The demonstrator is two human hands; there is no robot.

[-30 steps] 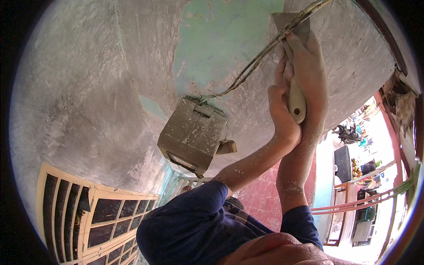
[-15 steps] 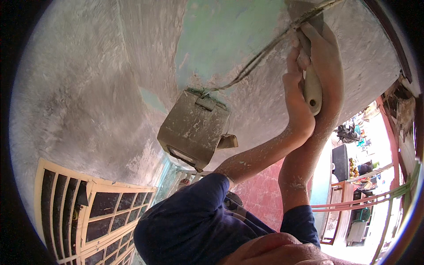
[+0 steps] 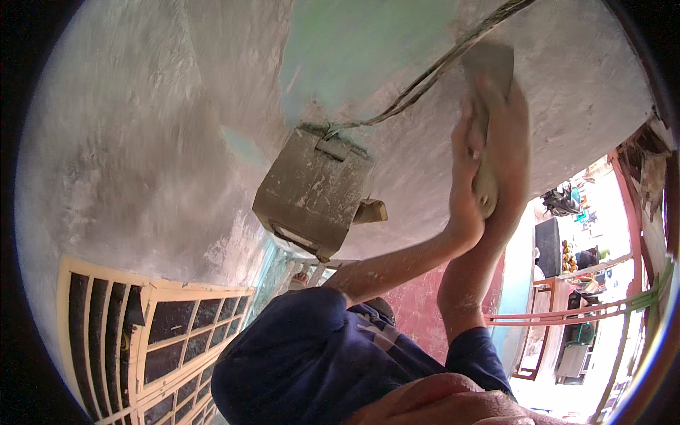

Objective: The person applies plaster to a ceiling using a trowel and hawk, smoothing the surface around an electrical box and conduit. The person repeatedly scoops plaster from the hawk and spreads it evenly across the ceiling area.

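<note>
Both my hands are raised against the rough grey wall point(image 3: 411, 170), gripping one putty knife point(image 3: 487, 185). Its pale handle with a hanging hole points down toward my wrists. The broad grey blade lies on the wall just below a dark cable point(image 3: 435, 71). My right hand point(image 3: 511, 131) wraps the handle from the right, fingers reaching up to the blade. From the other side my left hand point(image 3: 462, 170) is closed on the handle. Motion blurs the fingertips somewhat.
A dusty, plaster-spattered box point(image 3: 312, 191) hangs at the cable's lower end. Bare green paint point(image 3: 354, 57) shows higher up. At lower left is a cream window grille point(image 3: 184, 340). Pink and green bars point(image 3: 574, 315) cross the bright opening at right, with goods beyond.
My two hands have drawn the putty knife downward and slightly left along the wall. The blade, which was behind the cable, now sits below it.
</note>
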